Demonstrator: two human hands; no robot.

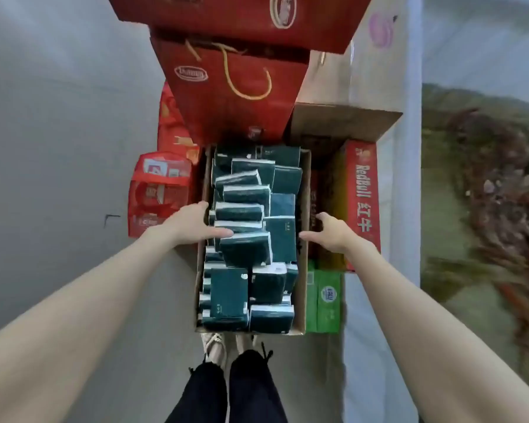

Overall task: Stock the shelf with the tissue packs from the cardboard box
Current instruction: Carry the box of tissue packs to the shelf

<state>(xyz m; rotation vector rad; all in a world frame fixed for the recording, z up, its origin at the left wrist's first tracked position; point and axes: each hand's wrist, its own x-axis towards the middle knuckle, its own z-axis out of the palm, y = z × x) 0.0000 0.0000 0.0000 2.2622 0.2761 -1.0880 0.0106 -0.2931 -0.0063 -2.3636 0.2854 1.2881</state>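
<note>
Tissue packs [245, 249], dark green, white-edged, crowd the cardboard box [301, 300] between open left hand [190, 225] and right hand [333, 234].

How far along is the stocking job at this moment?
Nothing looks done: the cardboard box is full of tissue packs. In hand: the left hand and right hand reach at its side walls, holding no pack. Left: all packs; no shelf is in view.

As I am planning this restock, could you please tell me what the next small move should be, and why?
Probably close both hands on the side walls of the cardboard box to lift it: the left hand and right hand flank it, open, and tissue packs fill it.
</note>
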